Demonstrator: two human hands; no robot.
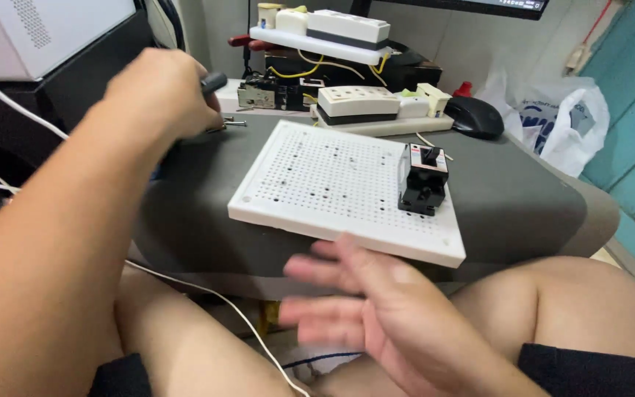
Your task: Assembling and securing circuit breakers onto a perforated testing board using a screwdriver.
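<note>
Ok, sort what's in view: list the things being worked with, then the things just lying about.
In use:
left hand gripping a dark-handled tool
screw beside it
white perforated board
black circuit breaker on the board
right hand, open and blurred

Lying about:
white socket blocks
black mouse
plastic bag

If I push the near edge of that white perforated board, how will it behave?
The white perforated board looks stiff, so it should probably slide as one flat piece. The black breaker stands near its right edge, so that side likely feels heavier and the board may pivot. Its near edge seems to overhang the grey table, so it might tip.
</note>
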